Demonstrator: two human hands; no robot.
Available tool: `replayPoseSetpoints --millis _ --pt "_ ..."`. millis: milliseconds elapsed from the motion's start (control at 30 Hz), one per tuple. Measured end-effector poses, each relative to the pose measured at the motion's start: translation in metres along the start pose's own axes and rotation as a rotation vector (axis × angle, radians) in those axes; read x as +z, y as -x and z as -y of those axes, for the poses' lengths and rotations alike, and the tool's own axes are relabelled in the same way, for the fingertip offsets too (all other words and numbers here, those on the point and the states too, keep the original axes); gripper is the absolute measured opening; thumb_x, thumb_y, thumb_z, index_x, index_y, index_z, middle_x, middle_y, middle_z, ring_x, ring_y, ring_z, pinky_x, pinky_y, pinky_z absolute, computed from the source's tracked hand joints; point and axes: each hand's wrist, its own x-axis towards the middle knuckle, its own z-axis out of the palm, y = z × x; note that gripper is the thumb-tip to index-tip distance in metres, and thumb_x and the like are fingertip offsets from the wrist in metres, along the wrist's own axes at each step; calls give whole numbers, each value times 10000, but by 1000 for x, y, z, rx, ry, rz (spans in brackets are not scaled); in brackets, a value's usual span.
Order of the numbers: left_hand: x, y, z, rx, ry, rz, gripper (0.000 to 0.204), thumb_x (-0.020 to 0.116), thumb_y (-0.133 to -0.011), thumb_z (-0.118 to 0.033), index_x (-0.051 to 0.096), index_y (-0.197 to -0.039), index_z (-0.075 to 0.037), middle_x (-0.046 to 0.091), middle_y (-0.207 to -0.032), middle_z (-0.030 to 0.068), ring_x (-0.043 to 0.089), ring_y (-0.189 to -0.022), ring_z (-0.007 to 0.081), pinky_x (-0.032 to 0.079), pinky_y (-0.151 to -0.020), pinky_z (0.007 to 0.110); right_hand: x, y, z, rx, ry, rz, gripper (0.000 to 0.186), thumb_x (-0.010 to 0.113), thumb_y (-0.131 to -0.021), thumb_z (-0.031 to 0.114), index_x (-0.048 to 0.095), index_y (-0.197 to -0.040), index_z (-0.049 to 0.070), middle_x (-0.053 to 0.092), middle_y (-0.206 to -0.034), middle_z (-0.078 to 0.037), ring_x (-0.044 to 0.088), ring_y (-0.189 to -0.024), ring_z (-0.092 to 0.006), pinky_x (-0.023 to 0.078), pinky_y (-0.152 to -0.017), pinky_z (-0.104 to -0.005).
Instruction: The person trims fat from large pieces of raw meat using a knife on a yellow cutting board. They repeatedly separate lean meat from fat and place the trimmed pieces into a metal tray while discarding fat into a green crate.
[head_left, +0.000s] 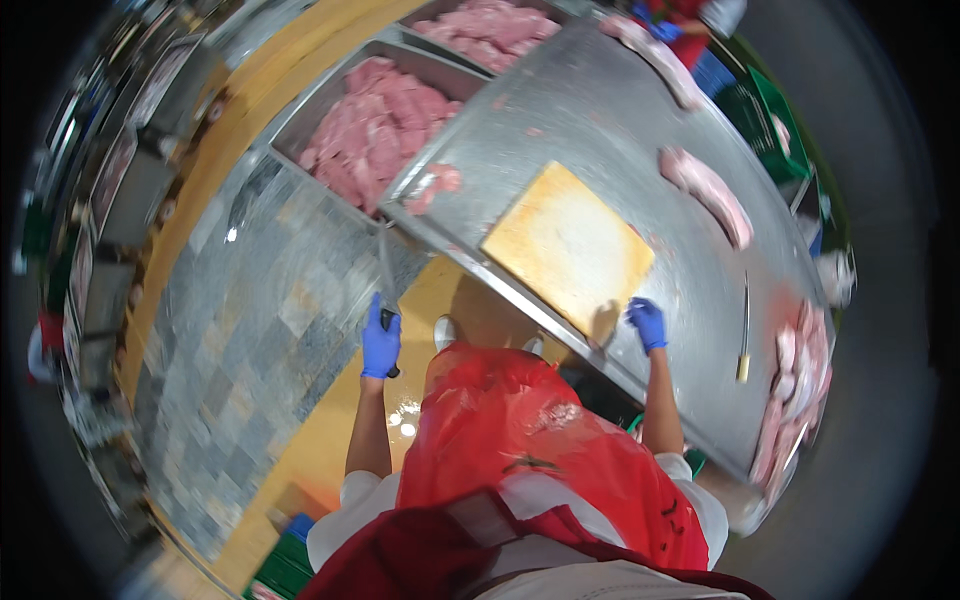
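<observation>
My left hand (pixel 381 345), in a blue glove, is closed around the black handle of a knife (pixel 387 262). Its blade points away from me, over the floor left of the metal table (pixel 480 150). My right hand (pixel 648 322), also gloved in blue, is by the right corner of a worn yellowish cutting board (pixel 570 245). Its fingers are curled in; whatever they may hold is too small to make out. A small pink meat scrap (pixel 437 183) lies left of the board. Beyond the board's right side rests a long pale piece of meat (pixel 706 195).
A steel bin (pixel 290 150) of pink meat stands at the table's left end, another meat bin (pixel 485 35) behind it. A second knife (pixel 743 335) and a meat pile (pixel 797 390) lie at right. Across the table are a co-worker's gloved hand (pixel 663 31) and a green crate (pixel 775 120).
</observation>
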Motion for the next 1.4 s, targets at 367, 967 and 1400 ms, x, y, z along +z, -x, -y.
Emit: replayPoseSetpoints --millis 367,967,1400 --pt "108 0 -70 -393 375 -39 214 638 -944 -230 528 -806 -110 454 -610 -29 440 -520 103 370 -482 283 -273 -1 -197 565 924 -1092 799 712 -699 252 432 -1411 23 465 -1418 -246 451 -1324 -406 352 -1133 -444" --pt "479 115 -248 632 -613 670 295 609 -816 -341 673 -929 -75 679 -865 196 667 -826 382 515 -747 486 -239 -36 -140 235 -382 304 47 649 -755 37 625 -795 40 610 -670 -76 607 -533 -199 513 -489 -358" --pt "339 37 -193 762 -831 126 273 596 -878 -257 701 -738 -48 715 -835 203 705 -741 349 531 -637 463 -96 116 62 -224 -201 324 224 752 -735 129 671 -929 53 653 -761 -78 600 -618 -122 501 -557 -311"
